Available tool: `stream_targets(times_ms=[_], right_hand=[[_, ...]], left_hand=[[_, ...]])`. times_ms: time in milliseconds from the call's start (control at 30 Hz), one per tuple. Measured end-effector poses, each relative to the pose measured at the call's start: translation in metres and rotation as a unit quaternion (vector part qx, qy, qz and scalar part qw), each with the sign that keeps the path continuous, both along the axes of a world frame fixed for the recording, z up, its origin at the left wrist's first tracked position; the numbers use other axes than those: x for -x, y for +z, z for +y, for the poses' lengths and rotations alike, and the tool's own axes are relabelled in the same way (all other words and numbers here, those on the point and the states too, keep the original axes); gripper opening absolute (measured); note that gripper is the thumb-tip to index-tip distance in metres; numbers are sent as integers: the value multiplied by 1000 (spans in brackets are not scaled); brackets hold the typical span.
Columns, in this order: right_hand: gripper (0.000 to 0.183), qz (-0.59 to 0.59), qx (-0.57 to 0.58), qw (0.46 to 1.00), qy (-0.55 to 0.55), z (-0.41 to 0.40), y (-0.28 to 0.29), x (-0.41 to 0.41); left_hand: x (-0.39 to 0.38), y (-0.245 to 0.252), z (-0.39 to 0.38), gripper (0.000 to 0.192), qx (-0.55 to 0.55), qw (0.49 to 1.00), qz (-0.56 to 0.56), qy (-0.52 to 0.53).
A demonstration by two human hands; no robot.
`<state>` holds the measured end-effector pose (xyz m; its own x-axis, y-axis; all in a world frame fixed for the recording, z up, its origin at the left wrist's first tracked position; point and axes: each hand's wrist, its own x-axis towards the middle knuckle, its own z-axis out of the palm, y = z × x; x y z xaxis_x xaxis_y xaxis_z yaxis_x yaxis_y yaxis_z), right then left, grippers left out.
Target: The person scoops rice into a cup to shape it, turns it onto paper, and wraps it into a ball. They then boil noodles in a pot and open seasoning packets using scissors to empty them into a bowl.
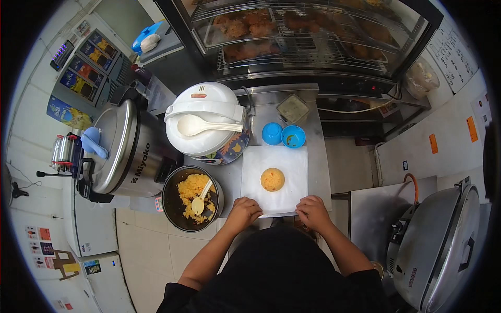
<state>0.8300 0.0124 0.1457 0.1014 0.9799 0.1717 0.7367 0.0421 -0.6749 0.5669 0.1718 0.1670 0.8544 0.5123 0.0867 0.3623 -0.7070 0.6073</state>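
Note:
A square sheet of white wrapping paper (252, 158) lies flat on the metal worktop before me. A molded dome of yellow-orange rice (273, 179) sits near its middle. My left hand (245, 213) pinches the sheet's near left corner with curled fingers. At the near right corner, my right hand (314, 212) holds the edge in the same way. Two blue plastic bowls, one upside down (272, 133) and one upright with residue inside (293, 136), stand just past the far edge. To the left, a dark pot (166, 211) contains loose yellow rice (191, 187) and a cream rice paddle (199, 204).
A white rice cooker (207, 146) with a white paddle (191, 125) on its lid stands behind the pot. Further left is a large Miyako cooker (145, 172). A lidded container (292, 108) lies near a glass display warmer (254, 78) holding fried food. At right sits a steel appliance (430, 234).

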Motion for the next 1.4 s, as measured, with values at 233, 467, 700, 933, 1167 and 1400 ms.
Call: stream_targets(times_ms=[233,467,700,933,1167,1400], right_hand=[[8,5,5,1000,7,-1,-1,-2],[7,7,2,1000,20,-1,-1,-5],[7,-10,5,999,42,-1,4,-4],[15,10,31,999,-4,1,17,2],[10,-18,39,999,-10,10,3,5],[8,-3,66,997,-31,14,3,5]], left_hand=[[1,-1,4,14,18,1000,13,-11],[-2,-2,12,13,49,998,33,-16],[-4,-4,14,5,35,998,54,-18],[-7,0,11,9,22,999,44,1],[-4,0,8,10,34,999,24,3],[-3,-8,3,19,-18,999,21,-23]])
